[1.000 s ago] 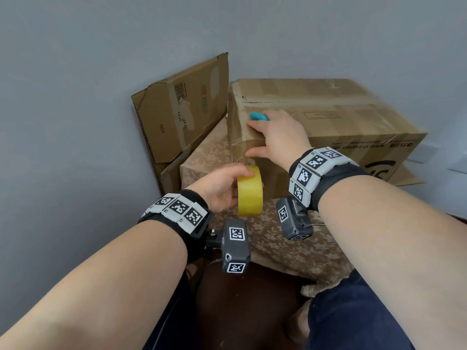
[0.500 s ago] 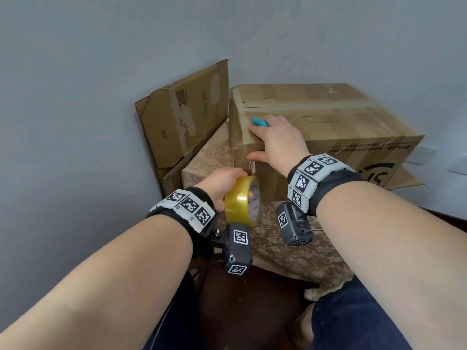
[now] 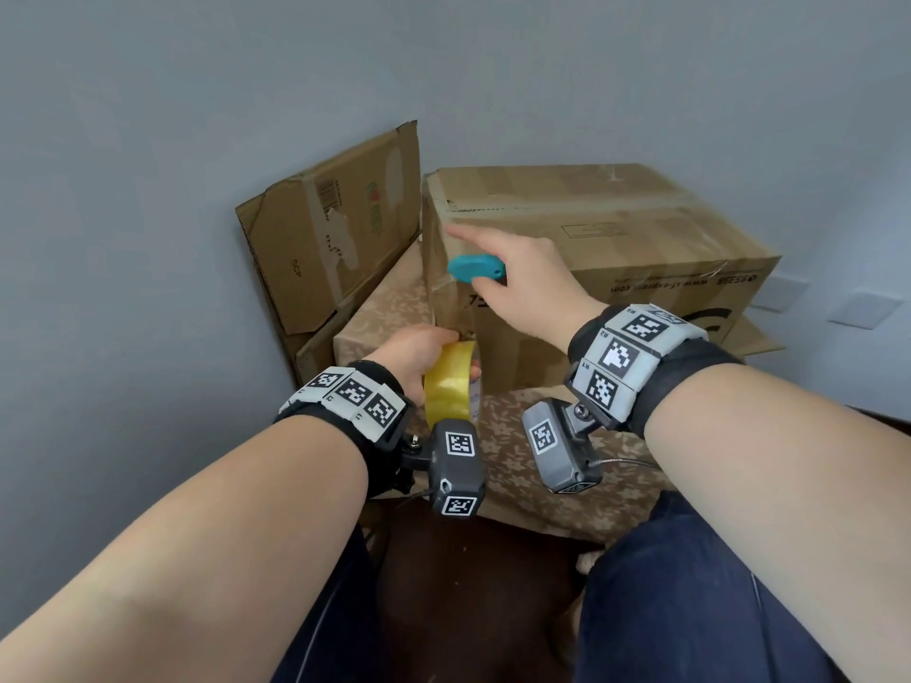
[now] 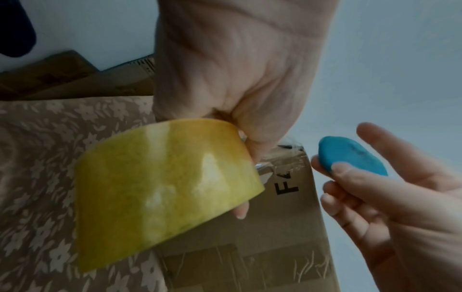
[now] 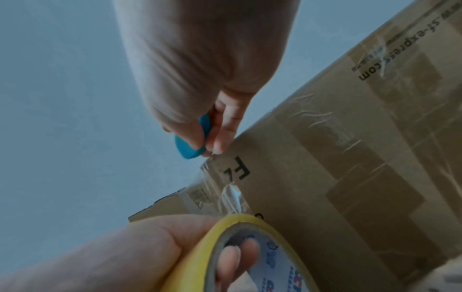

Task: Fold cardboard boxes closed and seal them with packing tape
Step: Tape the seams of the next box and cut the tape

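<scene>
A closed cardboard box [image 3: 616,239] sits on a flower-patterned cloth [image 3: 517,465], filling the head view from the centre out toward 2 o'clock, with clear tape already running along its top seam and down its near left corner. The left hand [image 3: 414,354] grips a yellow roll of tape [image 3: 451,386] just below that corner, at about 6 o'clock from it – the thumb lies over the outer band and the fingertips [image 5: 235,256] hook through the core, as the right wrist view shows. A crinkled strip of clear tape [image 5: 232,195] runs from the roll up onto the box edge beside the printed letter F. The right hand [image 3: 522,283] hovers at the box's near top edge, at 12 o'clock from the roll, its forefinger stretched out toward the left corner while the thumb and the other fingers pinch a small blue cutter [image 3: 475,268]. In the left wrist view the cutter [image 4: 350,156] sits at 3 o'clock from the roll, just off the box corner – whether it touches the tape strip cannot be told. A flattened carton [image 3: 335,229] leans against the grey wall at 10 o'clock from the box.
</scene>
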